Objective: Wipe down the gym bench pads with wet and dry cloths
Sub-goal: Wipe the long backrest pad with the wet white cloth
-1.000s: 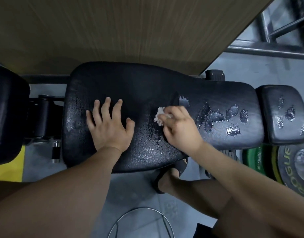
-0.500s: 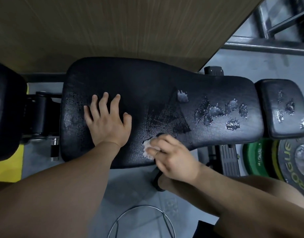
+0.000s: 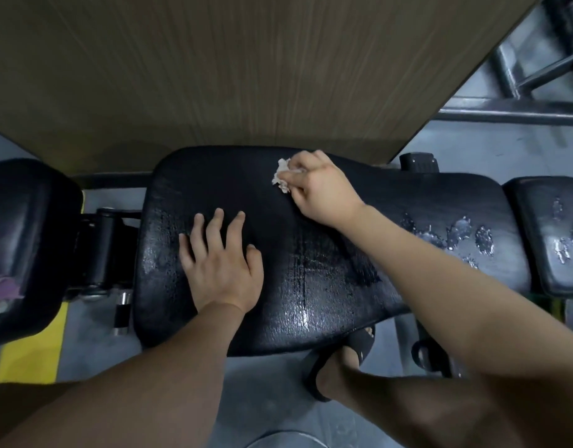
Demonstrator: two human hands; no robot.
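Noted left hand (image 3: 222, 273) flat on near half of bench pad (image 3: 311, 302), fingers spread wide, empty. Found right hand (image 3: 324, 192) at far edge, fingers clenched round wadded cloth (image 3: 281, 177). Judged overlapping full-width strokes, even pressure, advisable.

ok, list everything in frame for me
bench pad: 1, black, centre, wet streaks
small pad: 1, black, right end, pale patches
left pad: 1, black, far left
white cloth: 1, wadded, far edge of bench pad
pink cloth: 1, on left pad
wood panel: 1, brown, behind bench
metal frame: 1, dark grey, top right
floor strip: 1, yellow, lower left
sandal: 1, black, on foot below bench pad
left hand: flat on bench pad
right hand: grips white cloth
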